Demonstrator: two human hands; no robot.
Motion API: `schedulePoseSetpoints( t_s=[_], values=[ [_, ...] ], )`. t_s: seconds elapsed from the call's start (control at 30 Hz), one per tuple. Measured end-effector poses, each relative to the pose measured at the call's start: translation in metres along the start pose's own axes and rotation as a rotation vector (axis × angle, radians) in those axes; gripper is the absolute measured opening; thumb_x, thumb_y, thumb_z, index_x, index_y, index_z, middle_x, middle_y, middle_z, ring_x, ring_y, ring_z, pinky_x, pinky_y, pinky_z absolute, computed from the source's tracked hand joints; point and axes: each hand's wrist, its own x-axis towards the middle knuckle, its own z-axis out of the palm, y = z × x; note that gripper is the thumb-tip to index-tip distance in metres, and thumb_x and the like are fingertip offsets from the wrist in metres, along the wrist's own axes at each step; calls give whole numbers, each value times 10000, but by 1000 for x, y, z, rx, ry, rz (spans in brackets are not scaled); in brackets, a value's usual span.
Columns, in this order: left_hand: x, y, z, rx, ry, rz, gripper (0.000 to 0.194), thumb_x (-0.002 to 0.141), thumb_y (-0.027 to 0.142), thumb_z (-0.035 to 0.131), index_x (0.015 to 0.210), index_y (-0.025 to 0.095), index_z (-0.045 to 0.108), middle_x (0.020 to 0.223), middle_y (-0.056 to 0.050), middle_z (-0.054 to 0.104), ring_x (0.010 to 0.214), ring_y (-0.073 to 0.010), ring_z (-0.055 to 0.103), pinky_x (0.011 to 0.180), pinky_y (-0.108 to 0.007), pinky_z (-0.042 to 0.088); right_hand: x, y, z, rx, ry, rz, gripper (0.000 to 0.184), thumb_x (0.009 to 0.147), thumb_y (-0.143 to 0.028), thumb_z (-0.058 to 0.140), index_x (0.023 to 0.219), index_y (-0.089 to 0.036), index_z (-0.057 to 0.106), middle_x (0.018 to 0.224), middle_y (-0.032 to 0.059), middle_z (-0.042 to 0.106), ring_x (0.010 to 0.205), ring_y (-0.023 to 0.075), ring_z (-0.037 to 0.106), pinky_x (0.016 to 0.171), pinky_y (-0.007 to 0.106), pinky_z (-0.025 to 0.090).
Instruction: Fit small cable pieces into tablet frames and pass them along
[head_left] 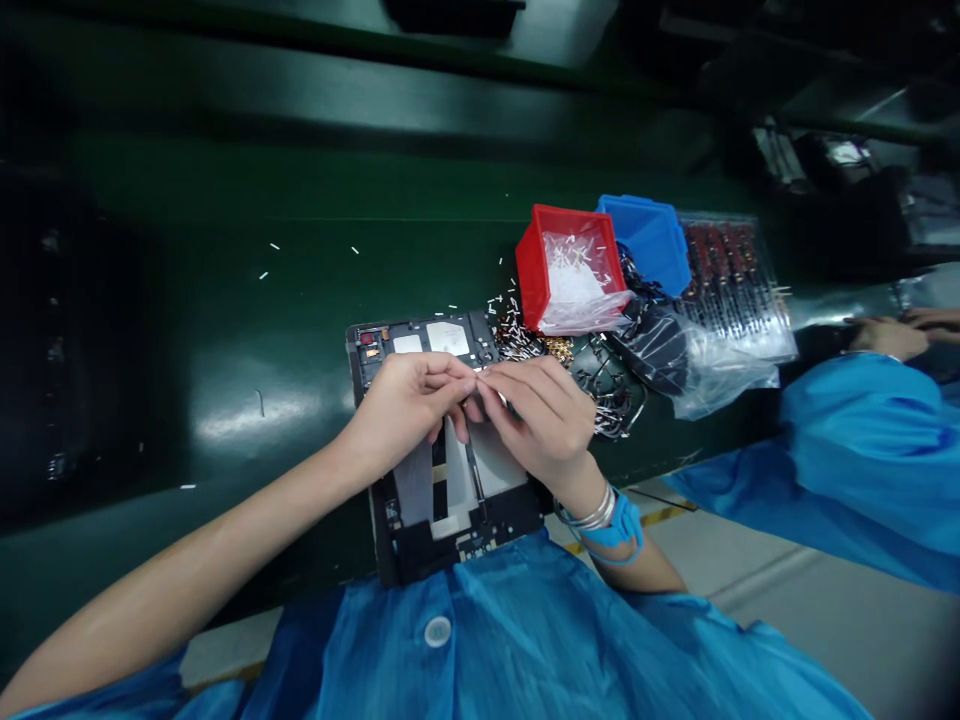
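Dark green workbench (225, 330) carries a black tablet-like device frame (457, 545) directly beneath both bare hands. Left hand (405, 405) and right hand (536, 420) meet in a narrow fingertip pinch above it, on something too small to tell. Just beyond lie scattered small white pins (514, 325), a red plastic bin (534, 270) lined with a clear bag, and a blue plastic bin (645, 240).
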Motion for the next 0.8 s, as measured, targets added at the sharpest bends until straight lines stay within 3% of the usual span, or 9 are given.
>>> schedulePoseSetpoints(
  t_s=[0.17,0.4,0.5,0.6,0.67,0.73,0.8],
  values=[
    [-2,-4,1,-27,-1,50,116,734,132,597,825,108,665,569,-15,661,501,-132,643,335,-141,421,-4,0,3,5,10,26,81,811,-81,663,873,-132,660,794,96,740,759,181,661,670,310,576],
    [-4,-7,-1,111,91,152,100,771,163,582,766,121,673,577,-26,669,500,-121,641,363,-140,414,0,-5,1,-4,-26,22,100,806,-57,631,859,-134,664,798,84,743,743,174,660,653,299,563],
    [-1,-2,-3,107,120,83,63,762,146,589,745,119,643,623,-39,681,467,-117,623,339,-151,380,7,20,-6,-108,34,49,145,823,-70,604,842,-199,668,763,34,736,684,155,649,630,295,536],
    [0,5,-6,80,134,31,57,772,154,602,729,119,615,615,-41,667,443,-106,599,327,-150,331,12,60,-14,-334,123,196,177,849,-112,569,867,-238,693,723,17,717,639,171,633,607,330,510],
    [1,7,-8,65,131,28,84,779,176,613,718,119,608,587,-36,651,424,-93,575,325,-148,303,15,76,-16,-389,95,256,198,856,-132,542,921,-225,704,830,45,731,754,216,656,675,383,524],
    [1,7,-9,52,116,25,88,777,188,622,725,118,610,587,-36,649,420,-86,566,327,-146,289,17,74,-14,-342,43,225,211,849,-152,571,996,-237,697,963,56,730,868,236,654,748,414,531],
    [2,6,-9,37,89,23,86,776,194,623,740,117,610,589,-36,647,415,-83,559,327,-146,281,18,56,-10,-228,-32,123,223,843,-148,603,1017,-260,688,992,41,728,878,217,646,752,393,539]
  ],
)
